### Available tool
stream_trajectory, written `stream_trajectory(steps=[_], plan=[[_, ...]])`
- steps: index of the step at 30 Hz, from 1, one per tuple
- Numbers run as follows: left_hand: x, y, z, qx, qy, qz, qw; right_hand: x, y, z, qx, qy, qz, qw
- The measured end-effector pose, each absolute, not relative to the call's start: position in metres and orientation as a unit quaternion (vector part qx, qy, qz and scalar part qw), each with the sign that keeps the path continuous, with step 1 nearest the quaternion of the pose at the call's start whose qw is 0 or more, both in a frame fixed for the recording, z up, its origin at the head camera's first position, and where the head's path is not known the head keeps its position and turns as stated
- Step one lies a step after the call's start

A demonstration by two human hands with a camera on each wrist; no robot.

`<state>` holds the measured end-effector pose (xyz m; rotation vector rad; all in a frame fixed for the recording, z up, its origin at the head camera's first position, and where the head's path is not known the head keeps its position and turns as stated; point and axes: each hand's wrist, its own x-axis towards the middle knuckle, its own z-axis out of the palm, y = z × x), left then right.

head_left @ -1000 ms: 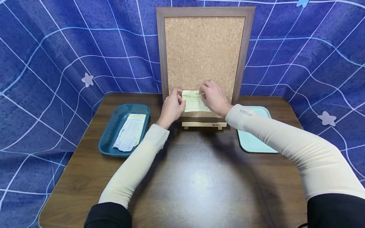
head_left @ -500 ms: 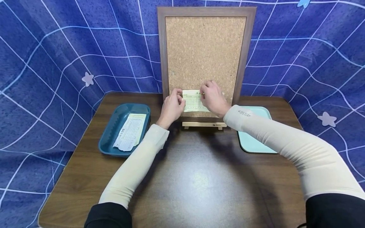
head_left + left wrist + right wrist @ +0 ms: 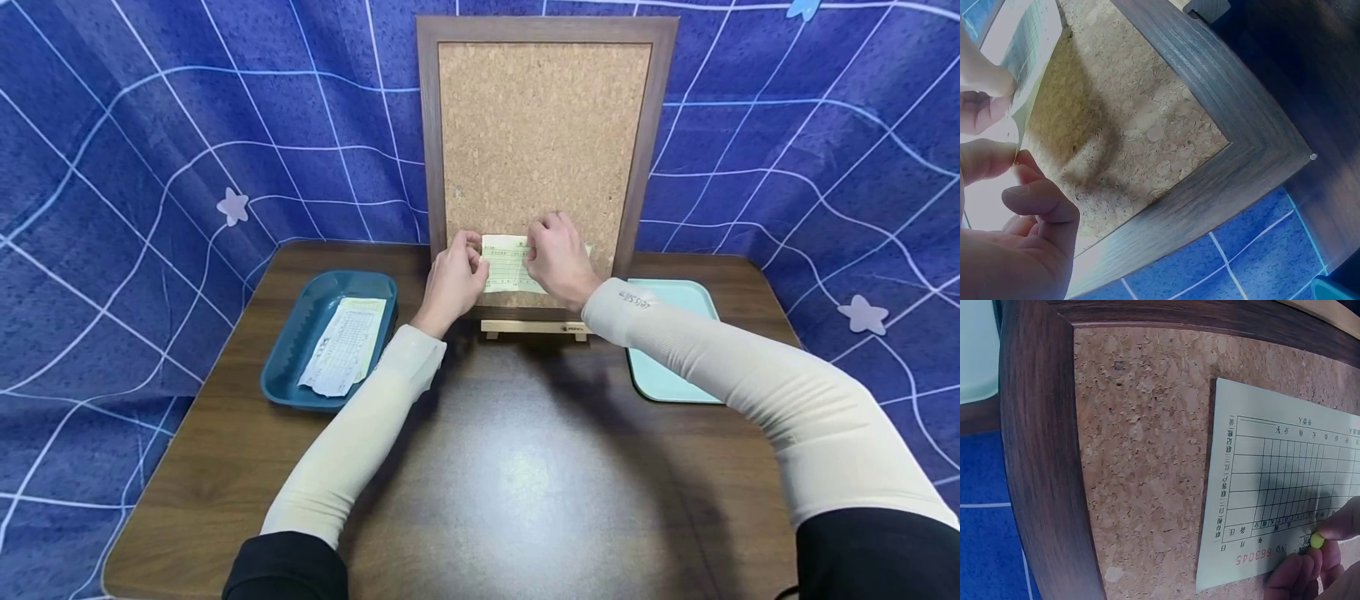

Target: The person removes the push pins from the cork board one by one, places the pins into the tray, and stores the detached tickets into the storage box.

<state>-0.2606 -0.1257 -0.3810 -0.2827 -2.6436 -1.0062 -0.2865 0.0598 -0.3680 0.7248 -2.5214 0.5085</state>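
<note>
A pale green printed receipt slip (image 3: 510,265) lies against the lower part of a cork board (image 3: 543,133). My left hand (image 3: 453,275) is at the slip's left edge, fingers curled, gripping it there. In the left wrist view, that edge of the slip (image 3: 1038,56) bends away from the cork, with fingertips right at it. My right hand (image 3: 561,262) covers part of the slip's right half. Its thumb and fingers pinch a yellow push pin (image 3: 1317,540) by the slip's upper edge, beside a red printed number. The pin's point is hidden.
The brown-framed board stands on a small wooden easel (image 3: 536,327) at the table's (image 3: 517,500) back. On the left, a dark teal tray (image 3: 281,367) holds several paper slips (image 3: 345,342). A mint tray (image 3: 667,375) sits at right, partly under my right forearm. A blue curtain (image 3: 322,125) hangs behind.
My right hand has shifted slightly left over the slip, and a bit of its right edge now shows past the hand. The left hand keeps its place on the slip.
</note>
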Motion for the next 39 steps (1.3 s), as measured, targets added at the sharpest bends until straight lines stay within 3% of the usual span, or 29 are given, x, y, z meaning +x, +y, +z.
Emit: stream_trajectory(steps=[23,39], plan=[[-0.26,-0.135,-0.379,-0.065,-0.919,-0.354,0.161,-0.281,0.081,-0.363,0.357,-0.87,0.228,0.252],[-0.256,-0.163,-0.375,-0.052,-0.912,-0.362,0.184,-0.275,0.111,-0.36,0.356,-0.869,0.212,0.272]])
